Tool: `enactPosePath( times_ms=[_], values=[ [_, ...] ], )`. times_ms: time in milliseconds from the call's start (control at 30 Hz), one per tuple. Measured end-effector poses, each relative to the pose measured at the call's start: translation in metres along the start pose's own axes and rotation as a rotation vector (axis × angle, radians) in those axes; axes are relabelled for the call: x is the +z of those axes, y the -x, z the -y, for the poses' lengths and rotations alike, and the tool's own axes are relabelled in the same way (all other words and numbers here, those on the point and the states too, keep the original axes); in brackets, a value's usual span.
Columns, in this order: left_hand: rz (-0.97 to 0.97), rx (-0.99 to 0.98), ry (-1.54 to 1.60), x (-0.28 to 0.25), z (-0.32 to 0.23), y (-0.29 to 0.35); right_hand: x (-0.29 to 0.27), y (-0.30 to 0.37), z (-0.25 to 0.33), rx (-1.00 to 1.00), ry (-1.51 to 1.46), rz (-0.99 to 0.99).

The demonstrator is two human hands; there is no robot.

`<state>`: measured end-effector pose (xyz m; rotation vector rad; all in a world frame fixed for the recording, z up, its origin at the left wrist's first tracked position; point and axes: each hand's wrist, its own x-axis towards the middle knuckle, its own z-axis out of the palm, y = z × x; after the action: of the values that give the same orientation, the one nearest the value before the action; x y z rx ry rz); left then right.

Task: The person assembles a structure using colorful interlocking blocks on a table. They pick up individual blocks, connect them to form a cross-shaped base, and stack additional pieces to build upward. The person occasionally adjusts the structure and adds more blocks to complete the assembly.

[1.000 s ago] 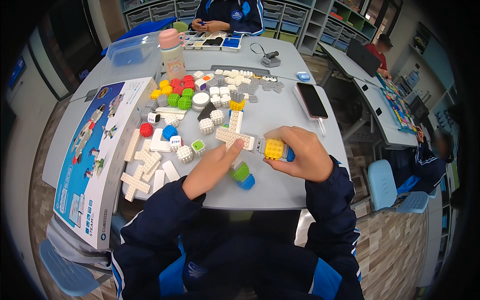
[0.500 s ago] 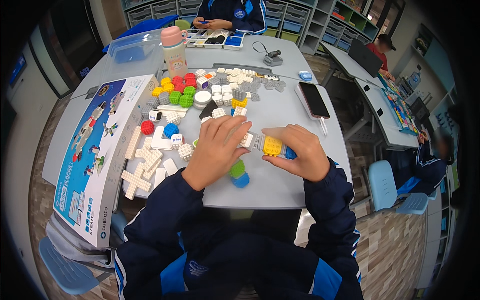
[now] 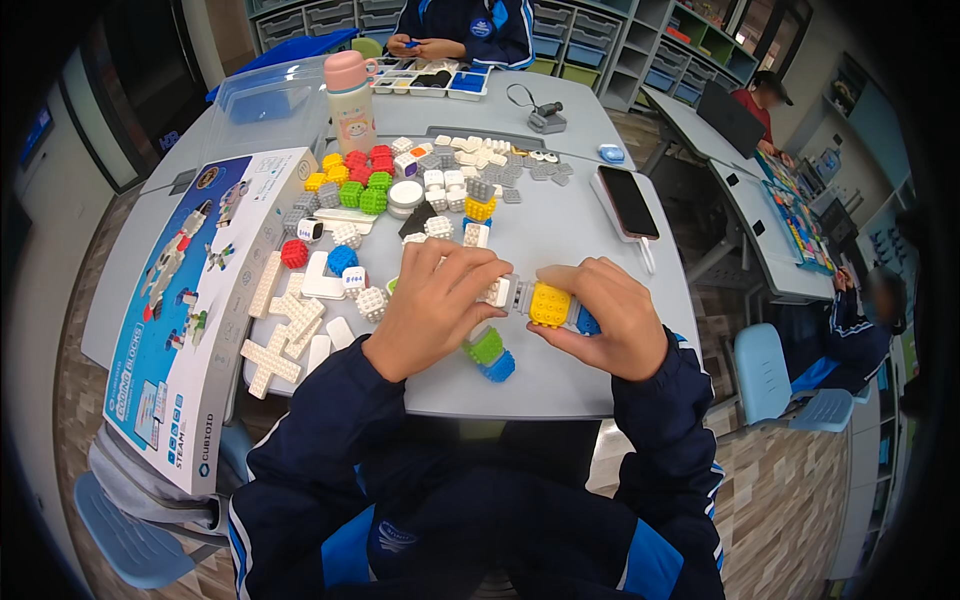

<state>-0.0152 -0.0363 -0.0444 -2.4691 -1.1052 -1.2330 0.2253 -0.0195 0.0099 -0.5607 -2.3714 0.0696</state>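
Observation:
My left hand pinches a white building block between thumb and fingers. A studded yellow block is gripped by my right hand, with a blue block partly hidden behind the fingers. Grey connector pieces sit between the white and yellow blocks, linking them in a row. Below my left fingers a green block shows, joined to another blue block; my hand hides whether they attach to the held row. Just beyond my hands stands a stack with a yellow block and a grey one.
Loose white plates and coloured blocks cover the table's left and middle. A large printed box leans at the left edge. Farther off stand a pink-lidded bottle and a parts tray. A phone lies right; people sit nearby.
My right hand and the yellow block have shifted slightly right and nearer to me. The green and blue pair below has tilted and moved a little right. Both hands keep their hold.

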Motion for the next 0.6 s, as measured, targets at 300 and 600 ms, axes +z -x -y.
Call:
enactPosePath(
  times_ms=[300,600],
  values=[
    [0.008,0.025,0.174,0.001,-0.003,-0.001,0.001,0.001,0.003,-0.030,0.012,0.008],
    [0.055,0.120,0.308,-0.005,-0.010,-0.013,-0.009,0.006,0.000,-0.065,-0.040,0.037]
  ],
)
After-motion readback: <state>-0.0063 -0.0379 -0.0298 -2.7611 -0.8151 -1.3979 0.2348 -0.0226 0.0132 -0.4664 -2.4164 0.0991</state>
